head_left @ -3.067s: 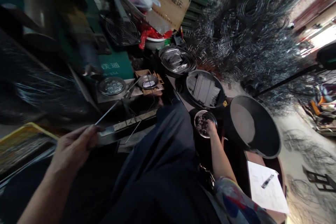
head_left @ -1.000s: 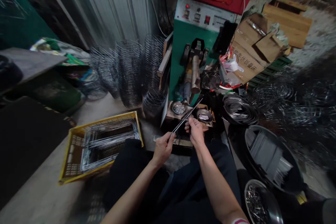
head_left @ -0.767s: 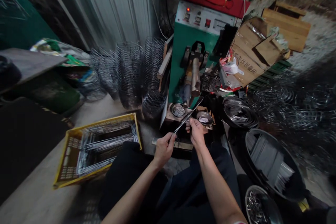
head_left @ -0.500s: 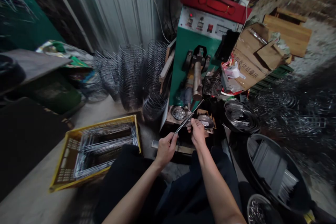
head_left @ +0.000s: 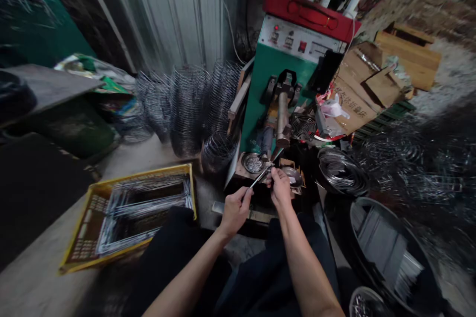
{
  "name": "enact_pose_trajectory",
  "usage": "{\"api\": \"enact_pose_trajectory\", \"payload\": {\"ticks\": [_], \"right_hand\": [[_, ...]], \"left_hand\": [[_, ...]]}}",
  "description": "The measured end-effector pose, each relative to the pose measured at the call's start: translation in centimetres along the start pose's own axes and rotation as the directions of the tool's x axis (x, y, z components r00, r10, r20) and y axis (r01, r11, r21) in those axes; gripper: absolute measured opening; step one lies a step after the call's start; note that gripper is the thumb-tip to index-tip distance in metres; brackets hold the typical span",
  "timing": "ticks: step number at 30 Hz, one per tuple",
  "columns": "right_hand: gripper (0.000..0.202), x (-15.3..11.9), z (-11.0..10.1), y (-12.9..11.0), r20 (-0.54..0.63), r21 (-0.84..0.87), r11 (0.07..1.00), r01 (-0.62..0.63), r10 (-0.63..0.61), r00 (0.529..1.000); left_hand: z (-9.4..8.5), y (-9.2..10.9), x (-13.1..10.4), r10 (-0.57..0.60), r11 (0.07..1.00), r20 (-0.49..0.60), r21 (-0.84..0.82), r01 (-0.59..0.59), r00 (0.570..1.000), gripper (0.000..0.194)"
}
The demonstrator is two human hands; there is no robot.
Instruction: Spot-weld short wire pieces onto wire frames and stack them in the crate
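My left hand [head_left: 235,210] is closed around the near end of a thin metal rod [head_left: 259,178]. The rod slants up and away toward the working tip of a green machine [head_left: 256,77] with a red top. Beside the rod's far part, my right hand [head_left: 280,189] is closed in a pinch, and whatever lies in its fingertips is too small to make out. A round dish of small shiny metal pieces [head_left: 254,163] sits left of the machine's tip. Partly behind my right hand is a second dark dish [head_left: 293,177].
A yellow crate [head_left: 70,237] with bent wire frames stands at left. Stacks of wire rings [head_left: 189,114] line the metal wall. To the right are a wire coil [head_left: 342,171], a black tub [head_left: 360,252] holding flat strips, and a cardboard box [head_left: 357,94].
The view has shifted a little, so the machine appears slightly lower and further right. Both hands keep nearly the same place, and my left hand still holds the rod.
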State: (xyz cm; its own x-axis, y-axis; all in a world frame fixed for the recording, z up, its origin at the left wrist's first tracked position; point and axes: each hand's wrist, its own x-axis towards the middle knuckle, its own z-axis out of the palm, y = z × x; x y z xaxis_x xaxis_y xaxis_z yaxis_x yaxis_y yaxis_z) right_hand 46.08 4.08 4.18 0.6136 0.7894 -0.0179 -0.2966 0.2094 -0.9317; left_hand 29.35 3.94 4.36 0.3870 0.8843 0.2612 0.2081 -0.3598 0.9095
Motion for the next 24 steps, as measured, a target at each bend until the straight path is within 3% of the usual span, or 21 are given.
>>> {"api": "enact_pose_trajectory", "payload": {"ticks": [19, 24], "right_hand": [[0.044, 0.9, 0.5, -0.2, -0.016, 0.012, 0.999, -0.052, 0.052, 0.999], [0.049, 1.0, -0.2, -1.0, -0.016, -0.068, 0.996, -0.064, 0.063, 0.998]], "left_hand": [[-0.1, -0.1, 1.0, -0.021, 0.999, 0.000, -0.040, 0.021, 1.000, 0.035], [0.4, -0.5, 1.4, 0.006, 0.999, 0.011, -0.051, -0.005, 1.000, 0.037]]}}
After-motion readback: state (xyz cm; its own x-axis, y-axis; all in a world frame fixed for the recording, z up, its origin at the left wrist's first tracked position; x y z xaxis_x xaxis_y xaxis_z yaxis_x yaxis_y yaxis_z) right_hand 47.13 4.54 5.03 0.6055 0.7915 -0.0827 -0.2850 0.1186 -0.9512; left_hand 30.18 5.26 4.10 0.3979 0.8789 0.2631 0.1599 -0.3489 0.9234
